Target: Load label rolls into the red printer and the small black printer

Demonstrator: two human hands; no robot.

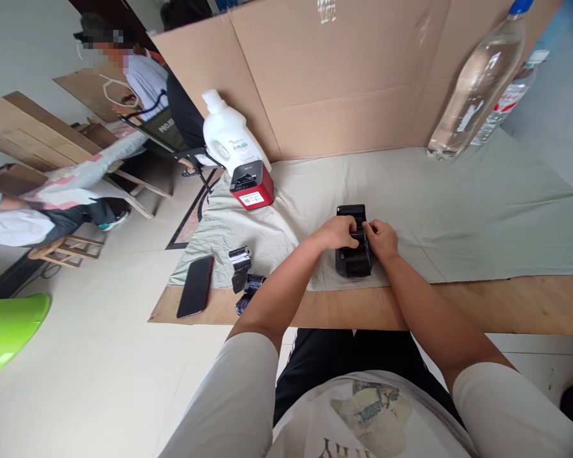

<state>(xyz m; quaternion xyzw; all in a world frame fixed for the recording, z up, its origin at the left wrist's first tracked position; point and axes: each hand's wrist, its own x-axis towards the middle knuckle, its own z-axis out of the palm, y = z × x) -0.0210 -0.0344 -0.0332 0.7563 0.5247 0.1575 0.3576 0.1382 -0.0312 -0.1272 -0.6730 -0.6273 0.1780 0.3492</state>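
Note:
A small black box-shaped device point(352, 261) sits on the pale green cloth point(458, 216) near the table's front edge. My left hand point(340, 231) grips its left side, fingers curled over the top. From the right, my right hand point(382, 238) presses its fingertips onto the top middle of the same device. What lies under my fingers is hidden.
A red and black device point(251, 185) and a white jug point(229, 137) stand at the back left. Two black parts point(244, 277) and a black phone point(195, 286) lie at the front left. Two clear bottles point(480, 83) lean against the cardboard wall point(344, 70). People sit at the far left.

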